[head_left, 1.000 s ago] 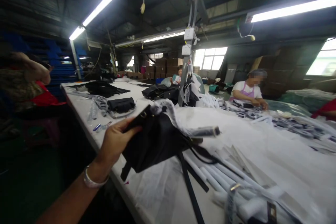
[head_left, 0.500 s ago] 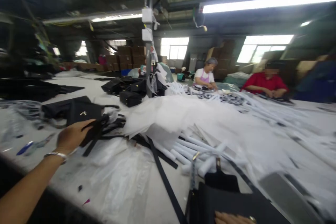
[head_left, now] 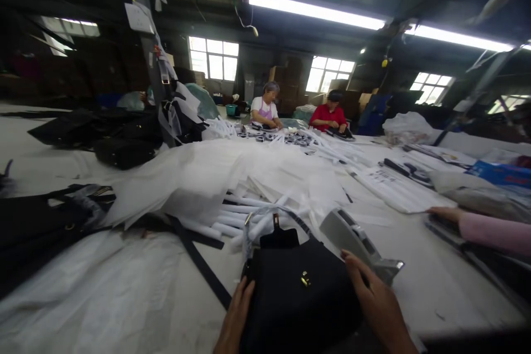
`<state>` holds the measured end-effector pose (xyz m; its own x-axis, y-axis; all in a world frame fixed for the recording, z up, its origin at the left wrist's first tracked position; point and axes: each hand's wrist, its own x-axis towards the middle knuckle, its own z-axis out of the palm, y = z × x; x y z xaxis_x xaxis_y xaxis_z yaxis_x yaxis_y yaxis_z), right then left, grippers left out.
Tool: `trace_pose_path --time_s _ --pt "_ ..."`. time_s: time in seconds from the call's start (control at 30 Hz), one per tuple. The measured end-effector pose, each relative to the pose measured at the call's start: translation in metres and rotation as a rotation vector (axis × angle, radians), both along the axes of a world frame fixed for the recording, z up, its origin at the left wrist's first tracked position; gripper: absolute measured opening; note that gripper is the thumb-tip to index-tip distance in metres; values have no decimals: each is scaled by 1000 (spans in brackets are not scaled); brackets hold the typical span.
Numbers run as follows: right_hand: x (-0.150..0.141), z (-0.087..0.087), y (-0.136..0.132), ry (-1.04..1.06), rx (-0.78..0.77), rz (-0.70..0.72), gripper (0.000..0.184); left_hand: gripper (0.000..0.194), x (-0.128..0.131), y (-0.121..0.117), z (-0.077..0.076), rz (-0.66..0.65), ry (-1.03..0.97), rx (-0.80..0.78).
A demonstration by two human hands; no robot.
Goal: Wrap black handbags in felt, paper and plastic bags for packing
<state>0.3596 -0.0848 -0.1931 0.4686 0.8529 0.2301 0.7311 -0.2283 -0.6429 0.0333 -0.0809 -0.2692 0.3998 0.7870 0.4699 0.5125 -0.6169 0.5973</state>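
In the head view a black handbag (head_left: 305,298) with a small gold clasp stands on the table in front of me. Its handle (head_left: 265,211) is wrapped in clear plastic and rises at the back, beside a black flap tab (head_left: 279,237). My left hand (head_left: 237,315) is against the bag's left side, fingers along the edge. My right hand (head_left: 375,301) grips the right side, with thumb and fingers bent at its upper corner. The lower bag and parts of both hands are cut off or hidden. A grey tape dispenser (head_left: 352,238) lies just behind my right hand.
White foam sheets (head_left: 199,171) and white tubes (head_left: 232,221) lie behind the bag. Clear plastic (head_left: 112,287) and another black bag (head_left: 37,232) are at left. A co-worker's pink sleeve (head_left: 493,232) reaches in from the right. Two people (head_left: 267,108) work across the table.
The view has swung right. My left hand has left the black bag at the far left and come to the near handbag. My right hand has moved up onto its right side.
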Motion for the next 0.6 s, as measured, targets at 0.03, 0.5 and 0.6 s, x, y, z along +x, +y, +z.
trace_pose_path --time_s 0.03,0.5,0.6 --pt "-10 3 0 45 3 33 63 94 -4 1 2 35 -58 -53" --pt "-93 -21 128 146 264 414 43 58 -37 141 55 335 -198 -204" --pt "-75 -9 127 116 286 440 48 61 -36 134 60 310 -204 -230"
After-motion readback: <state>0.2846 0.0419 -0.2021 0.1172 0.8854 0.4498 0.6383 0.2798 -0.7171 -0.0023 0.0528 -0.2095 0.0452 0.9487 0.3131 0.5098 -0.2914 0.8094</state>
